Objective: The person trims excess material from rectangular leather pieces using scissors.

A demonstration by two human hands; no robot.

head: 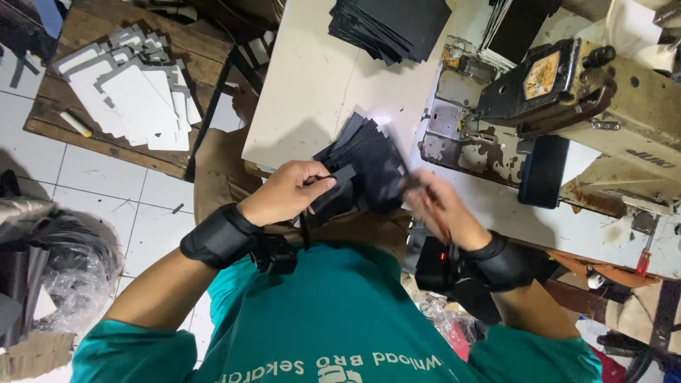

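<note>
My left hand (287,191) pinches a small black fabric piece (339,186) between thumb and fingers, at the near edge of the sewing table (312,85). A fanned bundle of more black pieces (369,152) rests against it. My right hand (443,209) is blurred by motion and grips the right side of that bundle. Both wrists carry black bands. A black strap dangles from my left hand.
A sewing machine (582,92) stands on the table at right. Stacks of black panels (390,25) lie at the table's far end. White cut pieces (135,92) are piled on a wooden bench at left. Plastic bags sit on the tiled floor at lower left.
</note>
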